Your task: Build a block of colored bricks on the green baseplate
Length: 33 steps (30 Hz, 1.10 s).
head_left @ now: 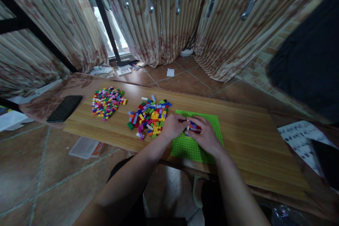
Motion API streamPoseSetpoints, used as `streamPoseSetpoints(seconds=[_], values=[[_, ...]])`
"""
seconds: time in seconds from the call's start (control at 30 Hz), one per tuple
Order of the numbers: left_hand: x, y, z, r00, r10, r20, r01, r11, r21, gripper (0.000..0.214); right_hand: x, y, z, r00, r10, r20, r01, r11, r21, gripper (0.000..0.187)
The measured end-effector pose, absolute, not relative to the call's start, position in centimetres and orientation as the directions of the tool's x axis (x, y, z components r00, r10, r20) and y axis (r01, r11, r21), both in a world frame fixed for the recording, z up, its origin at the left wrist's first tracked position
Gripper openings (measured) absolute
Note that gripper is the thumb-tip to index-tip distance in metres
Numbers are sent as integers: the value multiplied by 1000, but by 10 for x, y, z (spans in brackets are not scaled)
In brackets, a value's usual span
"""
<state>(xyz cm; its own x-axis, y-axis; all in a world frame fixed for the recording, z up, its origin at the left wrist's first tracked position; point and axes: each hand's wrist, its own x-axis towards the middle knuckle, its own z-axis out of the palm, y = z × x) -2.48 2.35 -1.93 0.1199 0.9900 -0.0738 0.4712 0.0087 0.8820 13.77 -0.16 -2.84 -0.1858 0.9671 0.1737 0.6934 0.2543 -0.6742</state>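
Note:
A small group of toy building bricks (192, 126), in red, blue, orange and white, sits over the green studded baseplate (182, 150). My right hand (206, 135) closes around these bricks, thumb on the near side and fingers on the far side. From the other side, my left hand (172, 126) has its fingertips pinched at the bricks' left end. My fingers cover much of the bricks, so their full shape is hidden. Just left of the baseplate lies a loose pile of larger coloured bricks (155, 117).
The wooden tabletop (251, 144) carries a second pile of smaller bricks (108, 102) farther left. A black phone-like slab (65, 108) rests beyond it. A printed sheet (302, 141) lies at the right, and a clear plastic lid or box (83, 147) is on the floor.

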Motion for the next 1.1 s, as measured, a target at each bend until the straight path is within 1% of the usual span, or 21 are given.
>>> streamPoseSetpoints(seconds=[0.17,0.3,0.37,0.5,0.6,0.67,0.73,0.83,0.93,1.1], values=[[-23,23,-17,87,993,-76,486,25,874,20,137,-1,-30,-191,966,175,698,259,-667,47],[-23,22,-16,99,992,-75,483,18,876,19,138,-1,-30,-199,965,173,710,263,-653,48],[-24,21,-14,115,991,-75,481,11,876,21,138,-2,-30,-208,963,171,704,268,-658,52],[-26,20,-12,143,988,-60,482,-17,876,25,140,-4,-25,-189,970,155,662,242,-709,67],[-28,21,-13,157,986,-51,473,-29,880,27,143,-5,-20,-153,979,136,632,202,-748,70],[-29,23,-15,162,985,-57,471,-26,882,31,145,-7,-18,-169,977,129,625,208,-752,70],[-30,25,-16,169,983,-65,472,-23,881,33,148,-9,-18,-213,969,123,633,232,-738,74],[-30,24,-14,172,984,-53,484,-37,874,33,152,-13,-19,-271,956,111,684,272,-677,80],[-26,23,-11,167,986,-5,502,-80,861,31,152,-14,-20,-277,955,104,732,280,-621,77],[-20,24,-10,139,990,27,499,-93,861,21,150,-14,-18,-254,962,105,762,265,-591,72]])
